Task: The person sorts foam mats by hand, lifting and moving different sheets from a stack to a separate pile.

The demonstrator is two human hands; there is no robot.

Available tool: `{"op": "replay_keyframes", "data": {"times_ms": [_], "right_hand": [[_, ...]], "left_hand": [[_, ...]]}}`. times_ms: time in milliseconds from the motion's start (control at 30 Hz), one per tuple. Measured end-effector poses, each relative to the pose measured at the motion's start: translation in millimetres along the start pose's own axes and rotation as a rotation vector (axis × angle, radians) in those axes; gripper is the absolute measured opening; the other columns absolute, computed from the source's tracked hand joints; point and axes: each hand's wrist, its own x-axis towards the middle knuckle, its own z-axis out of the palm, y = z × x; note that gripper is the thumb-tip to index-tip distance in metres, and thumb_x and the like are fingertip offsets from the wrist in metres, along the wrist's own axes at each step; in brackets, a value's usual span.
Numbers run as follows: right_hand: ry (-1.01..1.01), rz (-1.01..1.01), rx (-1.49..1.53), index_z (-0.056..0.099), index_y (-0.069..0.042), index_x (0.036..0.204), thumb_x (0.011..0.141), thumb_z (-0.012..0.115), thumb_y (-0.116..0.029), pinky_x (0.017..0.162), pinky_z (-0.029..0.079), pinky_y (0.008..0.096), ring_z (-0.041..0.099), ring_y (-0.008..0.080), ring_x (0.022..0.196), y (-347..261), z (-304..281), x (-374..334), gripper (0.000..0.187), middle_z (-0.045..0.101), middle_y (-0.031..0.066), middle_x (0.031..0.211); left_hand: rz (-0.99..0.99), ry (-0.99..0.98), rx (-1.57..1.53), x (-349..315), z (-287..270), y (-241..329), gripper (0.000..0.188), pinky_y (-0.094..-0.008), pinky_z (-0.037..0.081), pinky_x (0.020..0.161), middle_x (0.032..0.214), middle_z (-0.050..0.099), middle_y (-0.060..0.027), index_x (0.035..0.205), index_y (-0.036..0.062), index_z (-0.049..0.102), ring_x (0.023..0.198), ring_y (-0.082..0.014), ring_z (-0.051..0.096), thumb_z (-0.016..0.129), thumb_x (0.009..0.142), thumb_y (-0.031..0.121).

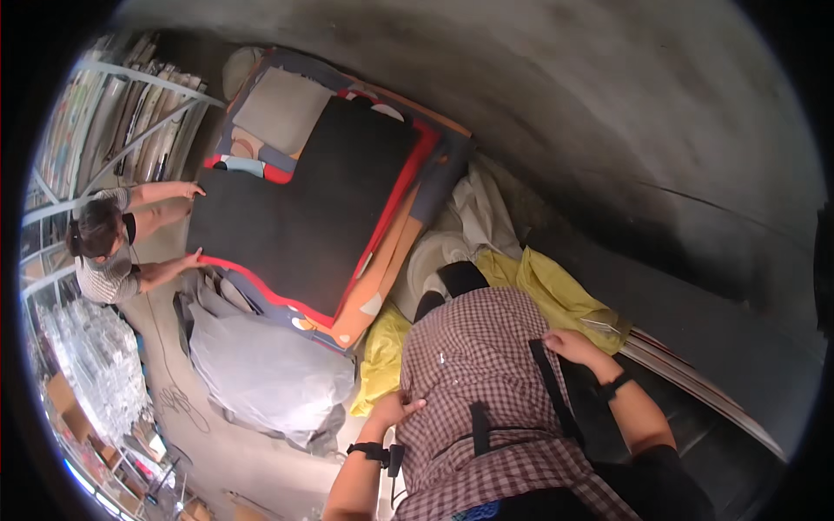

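A brown-and-white checked apron (486, 347) with black straps covers my front. My left hand (396, 410) is at its left edge, the thumb lying on the cloth and the other fingers curled round the side, partly hidden. At the right edge, my right hand (577, 347) pinches the apron beside a black strap (549, 382). Both wrists wear black bands. Ahead to the left, another person (104, 247) grips the far edge of a large black-backed mat (304, 208) with red edging, which lies on a stack of mats.
Orange and grey mats (382, 282) make up the stack. Yellow sheeting (560, 295) and a grey-covered bundle (261, 365) lie near me. Metal shelving (139, 74) with rolls stands at the left. A cable (178, 399) trails over the floor; a stained wall (608, 104) rises at the right.
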Motion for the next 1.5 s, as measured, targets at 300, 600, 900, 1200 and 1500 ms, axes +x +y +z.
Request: {"op": "replay_keyframes", "data": {"times_ms": [300, 600, 900, 1200, 1500], "right_hand": [[-0.235, -0.065, -0.470, 0.065, -0.004, 0.092, 0.078, 0.060, -0.045, 0.073, 0.047, 0.0332, 0.061, 0.0267, 0.081, -52, -28, 79, 0.044, 0.065, 0.0146, 0.089], [-0.346, -0.265, -0.284, 0.064, -0.004, 0.079, 0.074, 0.069, -0.023, 0.061, 0.045, 0.0304, 0.057, 0.0192, 0.065, -54, -69, 80, 0.020, 0.062, 0.0080, 0.071], [-0.628, 0.011, -0.383, 0.064, -0.003, 0.094, 0.079, 0.066, -0.022, 0.068, 0.044, 0.0257, 0.056, 0.0098, 0.071, -94, -109, 80, 0.024, 0.064, 0.0027, 0.077], [-0.111, -0.248, -0.125, 0.059, -0.002, 0.095, 0.084, 0.058, -0.014, 0.068, 0.047, 0.0269, 0.058, 0.0126, 0.072, -113, -106, 304, 0.017, 0.063, 0.0058, 0.084], [-0.160, -0.170, 0.052, 0.058, -0.002, 0.101, 0.087, 0.055, -0.020, 0.065, 0.047, 0.0261, 0.056, 0.0124, 0.070, -128, -80, 495, 0.022, 0.060, 0.0034, 0.082]], "left_hand": [[0.138, -0.141, -0.289, -29, -9, 37, 0.035, -0.0295, 0.042, 0.064, 0.067, 0.058, -0.0098, 0.083, 0.0052, 0.063, 0.064, -0.0170, 0.054, 0.066, 0.076, 0.039], [0.172, -0.108, 0.064, -34, -24, 42, 0.039, -0.0420, 0.044, 0.067, 0.077, 0.061, -0.0157, 0.078, 0.0098, 0.062, 0.078, -0.0350, 0.058, 0.060, 0.075, 0.049], [0.272, 0.437, -0.397, 30, -32, 18, 0.018, -0.0354, 0.048, 0.068, 0.082, 0.064, -0.0131, 0.088, 0.0086, 0.064, 0.075, -0.0293, 0.061, 0.056, 0.077, 0.021], [0.038, 0.649, -0.449, 177, -114, -141, 0.018, -0.0304, 0.048, 0.069, 0.081, 0.065, -0.0080, 0.091, 0.0062, 0.063, 0.074, -0.0180, 0.061, 0.048, 0.082, 0.011], [-0.087, 0.626, -1.562, 251, -147, -204, 0.026, -0.0275, 0.051, 0.062, 0.089, 0.060, -0.0077, 0.108, 0.0042, 0.051, 0.073, -0.0148, 0.060, 0.048, 0.090, 0.022]]}}
